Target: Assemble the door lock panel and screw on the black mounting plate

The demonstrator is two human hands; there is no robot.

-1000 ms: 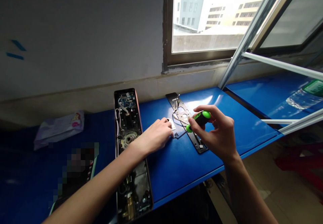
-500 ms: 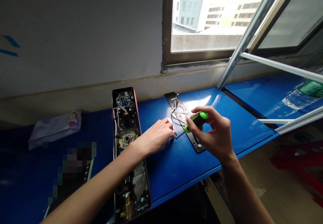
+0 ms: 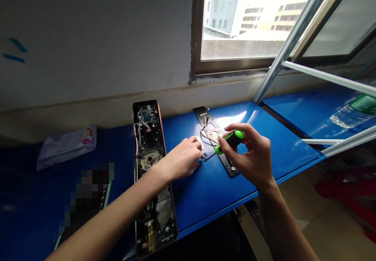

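Note:
My right hand [image 3: 252, 157] is closed round a green and black screwdriver [image 3: 230, 140], held over a black metal plate [image 3: 216, 135] with a white cable on it. My left hand [image 3: 179, 160] rests knuckles up on the blue table [image 3: 205, 190], fingers curled at a small white metal piece [image 3: 199, 142] beside some tiny dark screws [image 3: 205, 157]. Whether the fingers pinch anything is hidden. To the left of that hand lies a long opened lock body [image 3: 149, 167] with circuit board and wiring showing.
A plastic packet [image 3: 67, 145] lies at the left by the wall. A blurred dark object [image 3: 85, 198] sits at the near left. An open window frame [image 3: 308, 77] slants over the right table, where a water bottle [image 3: 352, 112] lies. The table edge runs close on the right.
Both hands stay nearly in place. The screwdriver has shifted very slightly in my right hand, and the view has moved a little.

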